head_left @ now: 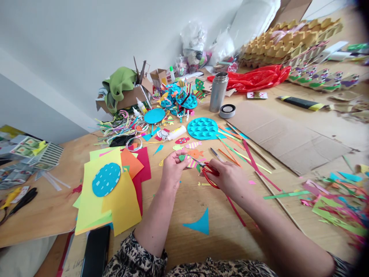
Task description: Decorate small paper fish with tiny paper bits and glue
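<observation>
Fingers of the left hand [173,169] are pinched together on a small green-and-pink striped paper fish [190,161], held up just above the worktop [170,238]. Fingers of the right hand [227,177] are curled through and around the red handles of the scissors [208,174], whose blades point at the fish's edge; how far the blades stand apart is too small to tell.

Just beyond the hands lie an orange fish [196,154], a red spotted fish [182,141] and a pink-and-yellow striped fish [193,145], with a scalloped blue disc [198,129] and a white glue bottle [176,133] behind them. Nearer the body is a blue scrap [200,223].

Off to the left, a spotted blue disc [106,179] rests on yellow paper [86,204], near a black phone [96,250]. Paper strips [250,157] spread to the right, beside a cardboard sheet [282,132]. Farther back, an uncapped steel flask [218,94] stands upright next to its lid [227,111], before a red plastic bag [259,79] and stacked egg trays [285,42].
</observation>
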`<state>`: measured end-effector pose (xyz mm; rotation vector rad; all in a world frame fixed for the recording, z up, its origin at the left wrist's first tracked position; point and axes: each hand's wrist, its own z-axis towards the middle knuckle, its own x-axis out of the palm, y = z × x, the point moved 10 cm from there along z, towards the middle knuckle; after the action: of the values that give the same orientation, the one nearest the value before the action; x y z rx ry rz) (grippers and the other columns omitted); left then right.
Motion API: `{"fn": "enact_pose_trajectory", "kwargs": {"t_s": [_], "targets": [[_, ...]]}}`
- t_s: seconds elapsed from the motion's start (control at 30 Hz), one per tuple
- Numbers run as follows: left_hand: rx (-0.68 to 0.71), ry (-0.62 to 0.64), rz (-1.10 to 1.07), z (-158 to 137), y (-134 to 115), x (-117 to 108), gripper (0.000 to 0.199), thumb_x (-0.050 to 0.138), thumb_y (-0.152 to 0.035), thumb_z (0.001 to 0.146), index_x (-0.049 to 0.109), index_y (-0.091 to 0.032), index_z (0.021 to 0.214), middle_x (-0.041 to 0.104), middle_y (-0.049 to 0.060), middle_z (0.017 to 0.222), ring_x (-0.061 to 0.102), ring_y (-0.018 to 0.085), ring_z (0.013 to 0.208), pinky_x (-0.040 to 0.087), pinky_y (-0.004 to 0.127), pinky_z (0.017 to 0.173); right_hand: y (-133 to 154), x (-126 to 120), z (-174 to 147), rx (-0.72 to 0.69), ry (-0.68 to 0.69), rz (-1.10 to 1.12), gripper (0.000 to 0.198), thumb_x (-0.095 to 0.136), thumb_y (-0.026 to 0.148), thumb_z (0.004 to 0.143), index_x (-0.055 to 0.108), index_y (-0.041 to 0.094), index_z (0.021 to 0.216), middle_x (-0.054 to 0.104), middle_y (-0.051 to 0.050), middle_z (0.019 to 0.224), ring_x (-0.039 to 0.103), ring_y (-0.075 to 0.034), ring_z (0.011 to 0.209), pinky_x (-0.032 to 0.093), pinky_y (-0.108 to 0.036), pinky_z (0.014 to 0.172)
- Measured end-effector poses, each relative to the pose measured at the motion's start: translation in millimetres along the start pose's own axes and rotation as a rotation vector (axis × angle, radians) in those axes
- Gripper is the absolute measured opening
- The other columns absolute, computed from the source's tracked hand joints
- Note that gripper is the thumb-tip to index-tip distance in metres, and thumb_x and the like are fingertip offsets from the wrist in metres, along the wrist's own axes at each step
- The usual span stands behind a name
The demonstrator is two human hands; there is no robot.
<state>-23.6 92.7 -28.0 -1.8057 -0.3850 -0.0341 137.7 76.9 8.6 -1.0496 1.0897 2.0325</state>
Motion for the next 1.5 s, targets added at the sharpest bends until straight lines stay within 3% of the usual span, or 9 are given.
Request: {"fn": "enact_pose_trajectory", "kwargs": {"t_s": [1.5], "targets": [[-0.024, 0.07, 0.063, 0.4, 1.4, 4.1, 0.04, 0.087, -0.022, 0.048, 0.066, -0.012, 0.082, 0.065, -0.001, 0.059, 0.061, 0.011, 0.052, 0.054, 0.025, 0.058, 6.0, -1.5, 1.5, -0.043, 0.011, 0.001, 0.02, 0.05, 0.03, 0.087, 0.053, 0.021, 0.069, 0.057, 0.0, 0.057, 0.052, -0.014, 0.052, 0.028, -0.025, 0.052]]}}
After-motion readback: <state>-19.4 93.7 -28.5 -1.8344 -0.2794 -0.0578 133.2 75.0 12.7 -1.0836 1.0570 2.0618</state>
